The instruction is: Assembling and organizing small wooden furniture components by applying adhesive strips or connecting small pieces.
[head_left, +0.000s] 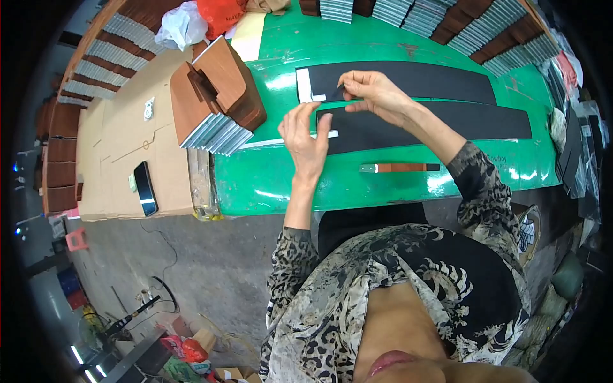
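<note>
Two long black strips lie side by side on the green tabletop, the far strip (434, 80) and the near strip (447, 124). White strips (304, 83) run along the left end of the far one, and a short white strip (333, 134) shows at the near one's left end. My left hand (305, 140) is over that end, palm down, thumb and fingers apart; whether it touches the strip is unclear. Above the far strip, my right hand (380, 96) pinches a small dark piece (341, 88) between thumb and fingertips.
A flat wooden-handled tool (399, 168) lies near the table's front edge. To the left stands a stack of brown panels (220, 89) with pale edges. Cardboard (115, 172) beyond it bears a phone (145, 188). More stacked panels (421, 22) line the far edge.
</note>
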